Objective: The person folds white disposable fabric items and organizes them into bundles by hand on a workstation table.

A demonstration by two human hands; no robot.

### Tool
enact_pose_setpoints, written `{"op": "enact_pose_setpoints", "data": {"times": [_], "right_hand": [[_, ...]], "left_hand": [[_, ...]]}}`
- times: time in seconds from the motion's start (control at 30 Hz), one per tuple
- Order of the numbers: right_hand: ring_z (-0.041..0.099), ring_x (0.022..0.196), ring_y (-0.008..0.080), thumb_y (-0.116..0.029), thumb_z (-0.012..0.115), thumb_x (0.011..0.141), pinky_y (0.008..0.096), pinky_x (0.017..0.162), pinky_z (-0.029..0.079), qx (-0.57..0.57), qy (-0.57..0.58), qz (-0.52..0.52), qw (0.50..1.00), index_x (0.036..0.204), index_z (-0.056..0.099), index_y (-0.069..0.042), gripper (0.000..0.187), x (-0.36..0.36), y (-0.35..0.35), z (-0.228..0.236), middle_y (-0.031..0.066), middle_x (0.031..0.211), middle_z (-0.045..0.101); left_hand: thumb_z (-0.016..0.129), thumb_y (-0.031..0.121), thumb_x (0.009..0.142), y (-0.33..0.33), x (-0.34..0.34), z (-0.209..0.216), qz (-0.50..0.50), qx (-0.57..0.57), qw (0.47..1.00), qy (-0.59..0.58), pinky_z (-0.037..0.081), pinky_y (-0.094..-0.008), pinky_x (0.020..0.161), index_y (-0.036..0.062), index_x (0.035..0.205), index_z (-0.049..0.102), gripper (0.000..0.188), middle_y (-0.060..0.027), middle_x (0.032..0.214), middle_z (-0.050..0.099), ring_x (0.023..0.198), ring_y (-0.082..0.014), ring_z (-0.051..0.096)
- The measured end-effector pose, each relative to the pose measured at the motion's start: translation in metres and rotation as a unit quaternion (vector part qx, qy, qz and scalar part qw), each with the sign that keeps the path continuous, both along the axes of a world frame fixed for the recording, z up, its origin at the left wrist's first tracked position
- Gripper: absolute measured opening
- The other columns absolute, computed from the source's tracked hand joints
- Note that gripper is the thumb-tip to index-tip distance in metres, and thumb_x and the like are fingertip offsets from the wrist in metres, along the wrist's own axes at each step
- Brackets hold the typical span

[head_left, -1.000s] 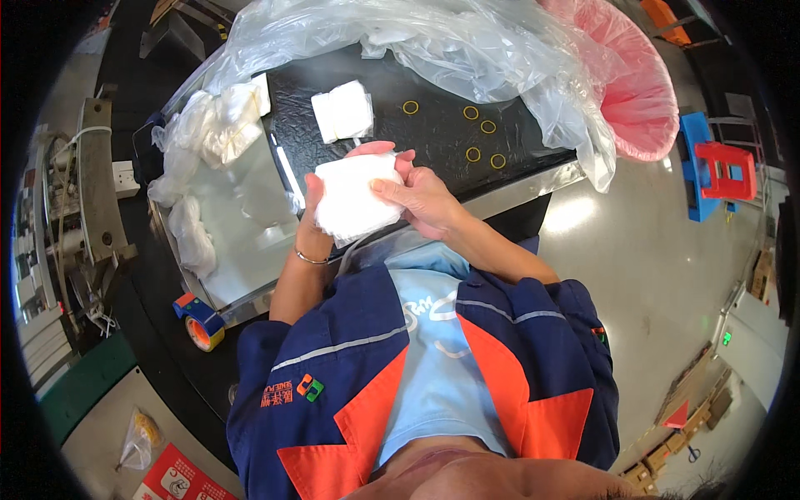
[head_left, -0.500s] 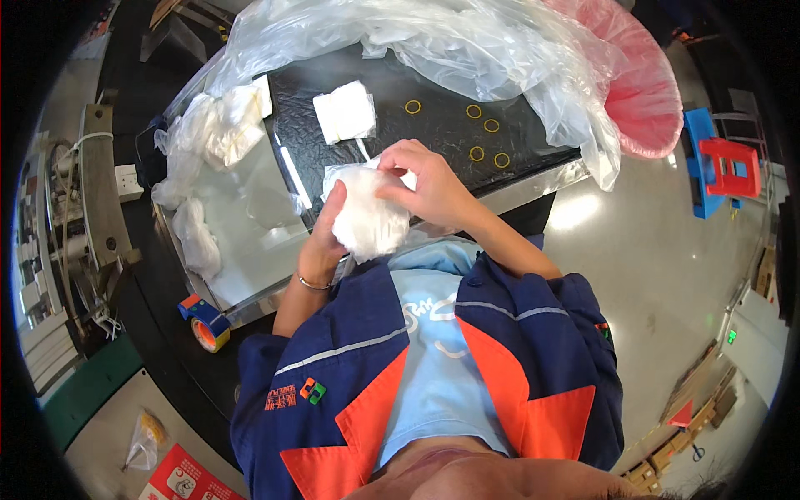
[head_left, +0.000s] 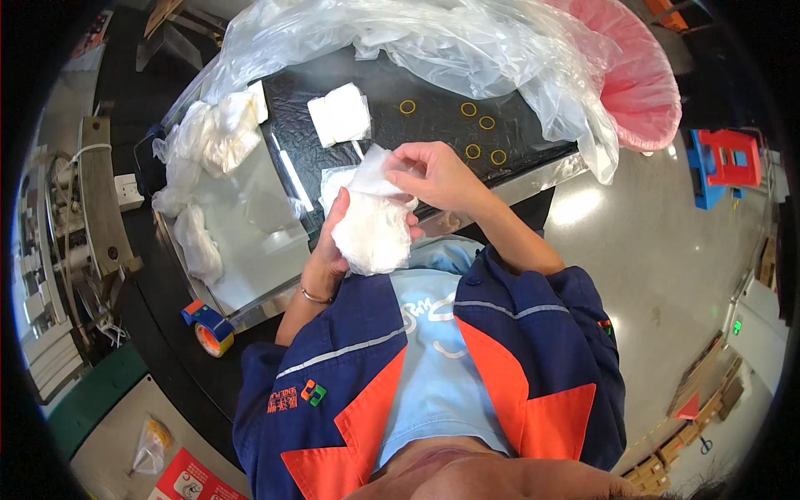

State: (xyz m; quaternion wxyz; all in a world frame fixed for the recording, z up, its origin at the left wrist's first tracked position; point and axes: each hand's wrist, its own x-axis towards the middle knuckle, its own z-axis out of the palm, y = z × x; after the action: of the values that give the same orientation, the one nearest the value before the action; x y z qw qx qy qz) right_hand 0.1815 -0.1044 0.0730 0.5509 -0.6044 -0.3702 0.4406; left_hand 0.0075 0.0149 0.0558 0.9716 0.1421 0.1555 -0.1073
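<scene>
A soft stack of thin white plastic bags [head_left: 372, 237] rests in my left hand [head_left: 328, 240], with the thumb along one side and fingertips showing at the other. Above the stack, my right hand [head_left: 444, 177] pinches the edge of a translucent sheet [head_left: 372, 171] and holds it raised. Whether that sheet is a single layer I cannot tell. Just beyond my hands, a flat white packet [head_left: 333, 185] lies partly hidden on the table edge. Farther off sits another folded white packet [head_left: 340, 115] on the black surface.
Several yellow rubber bands [head_left: 472, 152] lie on the black tabletop [head_left: 417, 79]. Crumpled clear plastic [head_left: 492, 50] covers the far edge, beside a pink bag-lined container [head_left: 642, 92]. White bags [head_left: 229, 133] are heaped at left. A tape dispenser [head_left: 208, 327] stands at the near-left corner.
The upper sheet has been lifted and spread away from the stack by my right hand, which moved slightly right. My left hand and the stack have shifted slightly nearer my body.
</scene>
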Motion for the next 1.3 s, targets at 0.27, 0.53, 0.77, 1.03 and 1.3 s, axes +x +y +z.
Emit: {"op": "enact_pose_setpoints", "data": {"times": [0.27, 0.53, 0.77, 1.03, 1.3], "right_hand": [[0.063, 0.069, 0.0266, -0.012, 0.073, 0.071, 0.0353, 0.063, 0.05, 0.055, -0.243, -0.132, 0.959, 0.073, 0.067, -0.004, 0.01, -0.011, 0.001, 0.0, 0.0111, 0.072, 0.066], [0.063, 0.07, 0.0265, -0.008, 0.071, 0.074, 0.0358, 0.066, 0.05, 0.112, -0.311, -0.131, 0.935, 0.072, 0.063, -0.004, 0.01, -0.016, 0.005, -0.006, 0.0096, 0.075, 0.065], [0.062, 0.083, 0.0289, -0.003, 0.063, 0.081, 0.0372, 0.077, 0.049, 0.12, -0.295, 0.008, 0.948, 0.097, 0.062, -0.006, 0.016, -0.03, -0.012, -0.001, 0.0085, 0.09, 0.066], [0.055, 0.106, 0.0276, -0.02, 0.077, 0.072, 0.0354, 0.086, 0.046, 0.01, -0.146, 0.086, 0.985, 0.135, 0.045, -0.003, 0.072, -0.014, -0.031, 0.012, 0.0149, 0.117, 0.059], [0.063, 0.095, 0.0257, -0.033, 0.082, 0.064, 0.0341, 0.084, 0.05, 0.047, -0.05, 0.129, 0.989, 0.13, 0.048, -0.002, 0.08, 0.01, -0.033, 0.001, 0.0174, 0.108, 0.064]], "left_hand": [[0.035, 0.073, 0.087, -0.002, 0.002, 0.002, -0.007, -0.015, 1.0, -0.017, 0.048, -0.0498, 0.093, -0.0009, 0.142, 0.032, 0.092, -0.0297, 0.122, 0.054, 0.111, -0.0468, 0.056], [0.034, 0.073, 0.088, -0.004, 0.001, 0.005, 0.003, 0.007, 1.0, -0.002, 0.048, -0.0491, 0.094, 0.0041, 0.139, 0.038, 0.086, -0.0252, 0.12, 0.056, 0.107, -0.0415, 0.06], [0.041, 0.06, 0.094, -0.008, 0.006, -0.002, 0.089, 0.074, 0.983, 0.139, 0.051, -0.0444, 0.092, 0.0065, 0.133, 0.044, 0.066, -0.0111, 0.122, 0.058, 0.108, -0.0254, 0.06], [0.04, 0.065, 0.091, -0.014, 0.015, 0.007, 0.068, 0.068, 0.985, 0.143, 0.048, -0.0455, 0.098, 0.0076, 0.137, 0.042, 0.074, -0.0127, 0.129, 0.054, 0.115, -0.028, 0.057], [0.04, 0.07, 0.087, -0.017, 0.018, 0.008, 0.07, -0.056, 0.987, 0.132, 0.044, -0.0473, 0.102, 0.0095, 0.14, 0.039, 0.081, -0.0139, 0.136, 0.05, 0.122, -0.0287, 0.052]]}}
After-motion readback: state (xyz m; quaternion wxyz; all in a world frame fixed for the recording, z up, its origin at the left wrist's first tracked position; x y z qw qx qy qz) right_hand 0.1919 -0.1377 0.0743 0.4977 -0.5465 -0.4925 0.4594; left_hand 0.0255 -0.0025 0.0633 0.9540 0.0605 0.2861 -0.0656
